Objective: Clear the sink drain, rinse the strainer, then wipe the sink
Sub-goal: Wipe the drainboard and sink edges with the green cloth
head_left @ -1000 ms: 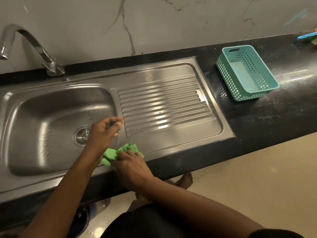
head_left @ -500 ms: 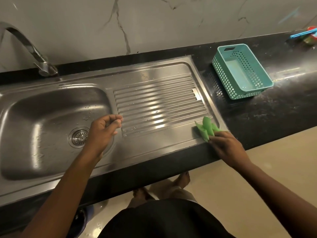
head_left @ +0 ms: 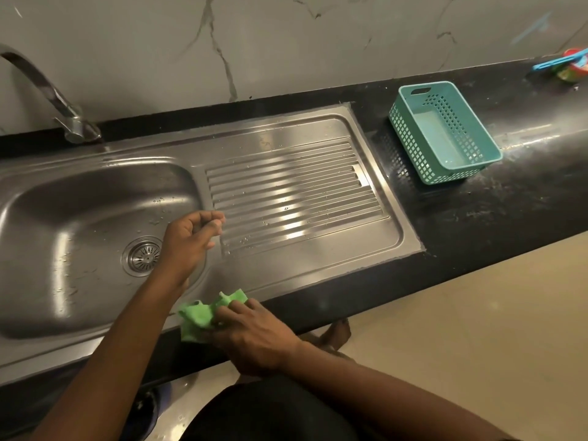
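The stainless steel sink (head_left: 79, 198) fills the left of the view, with the round metal strainer (head_left: 143, 256) seated in its drain. A ribbed draining board (head_left: 296, 192) lies to its right. My right hand (head_left: 251, 335) presses a crumpled green cloth (head_left: 203, 315) onto the sink's front rim, below the near left corner of the draining board. My left hand (head_left: 191, 237) hovers over the sink's right edge, just right of the strainer, its fingers loosely curled and holding nothing.
A curved tap (head_left: 47, 93) stands at the back left. A teal perforated basket (head_left: 445, 132) sits on the black counter (head_left: 509, 202) to the right. Colourful items (head_left: 569, 66) lie at the far right corner. The marble wall runs behind.
My right hand slid the green cloth along the front rim out to the draining board's right end, then back left. My left hand stayed in place.
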Motion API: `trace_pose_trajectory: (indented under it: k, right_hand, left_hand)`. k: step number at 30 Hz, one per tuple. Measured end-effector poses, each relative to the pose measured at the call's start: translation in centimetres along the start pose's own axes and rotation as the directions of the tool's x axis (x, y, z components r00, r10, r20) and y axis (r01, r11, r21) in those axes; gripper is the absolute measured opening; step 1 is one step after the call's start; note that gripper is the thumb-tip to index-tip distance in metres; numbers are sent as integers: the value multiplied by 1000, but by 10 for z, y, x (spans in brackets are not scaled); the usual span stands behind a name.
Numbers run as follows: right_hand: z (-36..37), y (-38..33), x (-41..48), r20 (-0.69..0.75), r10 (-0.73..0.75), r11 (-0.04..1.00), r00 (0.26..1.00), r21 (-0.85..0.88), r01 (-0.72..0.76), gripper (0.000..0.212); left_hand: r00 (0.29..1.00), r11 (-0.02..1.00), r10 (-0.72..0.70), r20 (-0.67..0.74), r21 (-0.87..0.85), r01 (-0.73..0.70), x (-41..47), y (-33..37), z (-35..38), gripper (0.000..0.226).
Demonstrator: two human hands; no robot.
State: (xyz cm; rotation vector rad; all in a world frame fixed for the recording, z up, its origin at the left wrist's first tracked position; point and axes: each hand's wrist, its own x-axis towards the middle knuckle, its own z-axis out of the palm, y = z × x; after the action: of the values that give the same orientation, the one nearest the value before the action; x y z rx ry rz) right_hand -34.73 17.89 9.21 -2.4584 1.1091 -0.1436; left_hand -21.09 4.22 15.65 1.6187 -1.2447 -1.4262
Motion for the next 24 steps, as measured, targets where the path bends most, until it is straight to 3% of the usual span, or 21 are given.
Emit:
trace_pose_trajectory:
  k: [2, 4, 7, 9, 12, 15, 18, 20, 24]
  right_hand:
    - [-6, 14, -8, -43, -13, 1000, 999, -22, 12, 57]
    - [-16, 38, -30, -104, 33, 999, 994, -1, -34, 48]
    - [-43, 88, -72, -181, 267, 963, 947, 10, -270, 37]
    - [-69, 127, -96, -214, 476, 872, 853, -11, -489, 32]
    - [-107, 179, -124, -298, 694, 676, 655, -43, -736, 26]
    - [-119, 203, -127, -399, 781, 527, 480, 7, -850, 23]
    - [-101, 179, -95, -398, 825, 500, 401, 183, -847, 27]
    - [-78, 147, -66, -397, 818, 532, 417, 243, -811, 30]
    - [-31, 67, 6, -313, 672, 739, 671, 228, -634, 33]
  left_hand:
    - [1000, 1000, -2, -10, -1, 2, 3, 1, -1, 20]
    - [999, 1000, -2, -32, 0, 2, 6, 1, -4, 21]
    - [999, 1000, 2, -51, 3, -1, 7, -4, -12, 19]
    - [998, 1000, 0, -57, -1, 0, 7, -8, -17, 19]
    - [998, 1000, -7, -61, -6, 6, 6, -13, -22, 18]
    - [998, 1000, -14, -64, -20, 13, 5, -17, -23, 19]
    - [998, 1000, -11, -62, -25, 10, 4, -18, -23, 19]
    - [998, 1000, -9, -65, -30, 7, 3, -20, -24, 19]
    - [998, 1000, -5, -62, -26, 4, 3, -19, -28, 19]
